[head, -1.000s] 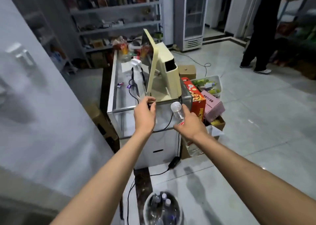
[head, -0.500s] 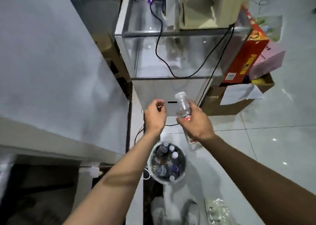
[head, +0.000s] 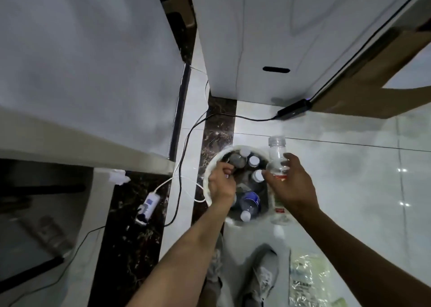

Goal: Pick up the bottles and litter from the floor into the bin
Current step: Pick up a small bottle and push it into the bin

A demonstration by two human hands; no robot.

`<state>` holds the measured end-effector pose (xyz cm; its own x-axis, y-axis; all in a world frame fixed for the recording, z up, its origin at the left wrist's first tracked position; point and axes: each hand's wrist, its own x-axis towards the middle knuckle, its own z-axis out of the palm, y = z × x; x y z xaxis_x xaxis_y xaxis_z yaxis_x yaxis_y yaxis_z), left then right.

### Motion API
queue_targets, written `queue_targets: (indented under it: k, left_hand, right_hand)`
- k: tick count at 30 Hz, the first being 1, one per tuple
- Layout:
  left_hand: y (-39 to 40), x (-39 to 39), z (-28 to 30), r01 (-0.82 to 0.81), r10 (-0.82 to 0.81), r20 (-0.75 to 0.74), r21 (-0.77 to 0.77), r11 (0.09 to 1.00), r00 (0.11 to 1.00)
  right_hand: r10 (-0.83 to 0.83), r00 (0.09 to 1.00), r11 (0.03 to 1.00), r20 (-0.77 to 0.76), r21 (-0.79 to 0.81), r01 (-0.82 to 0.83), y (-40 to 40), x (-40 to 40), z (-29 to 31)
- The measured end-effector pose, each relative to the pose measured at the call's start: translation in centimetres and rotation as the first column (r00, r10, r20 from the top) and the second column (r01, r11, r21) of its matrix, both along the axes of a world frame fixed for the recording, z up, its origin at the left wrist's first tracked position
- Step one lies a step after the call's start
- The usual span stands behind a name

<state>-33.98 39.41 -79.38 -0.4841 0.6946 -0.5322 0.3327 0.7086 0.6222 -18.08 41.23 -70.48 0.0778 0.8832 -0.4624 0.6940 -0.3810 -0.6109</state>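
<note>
A round white bin (head: 209,166) stands on the tiled floor below me and holds several plastic bottles (head: 249,201). My right hand (head: 291,187) grips a clear plastic bottle (head: 276,154) upright by its body, right over the bin's right rim. My left hand (head: 221,185) hovers over the bin's left side. Its fingers are curled around something small that I cannot make out.
A white cabinet (head: 256,38) and a cardboard box (head: 363,92) stand just beyond the bin. A black adapter (head: 293,108), cables and a power strip (head: 149,205) lie to the left and ahead. A crumpled plastic bag (head: 307,281) lies beside my shoes (head: 263,276).
My view has tipped from the counter down to the floor. Both hands have come down from counter height to just over the bin, the right one still holding the bottle.
</note>
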Motion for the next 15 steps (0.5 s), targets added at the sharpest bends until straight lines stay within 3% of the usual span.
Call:
queue_targets:
  k: [2,5,7,15]
  left_hand:
    - [-0.1,-0.2,-2.2,0.066,-0.066,-0.01,-0.006,0.998,0.998]
    - [-0.7,-0.6,-4.0,0.109,-0.097,-0.172,0.06,0.992,0.98]
    - [-1.0,-1.1,-3.7,0.101,-0.081,-0.16,0.122,0.987,0.984]
    - [0.1,-4.2,-0.2,0.221,-0.216,-0.077,0.054,0.974,0.973]
  right_hand:
    - [-0.049,0.999,0.999,-0.003,-0.001,0.049,-0.3,0.0,-2.0]
    - [-0.172,0.985,0.985,-0.008,-0.016,0.172,-0.9,-0.6,-4.3]
    - [-0.25,0.968,0.968,0.001,-0.014,0.25,-1.3,-1.0,-4.8]
    - [-0.411,0.911,0.908,0.013,-0.081,0.411,-2.4,-2.8,-3.1]
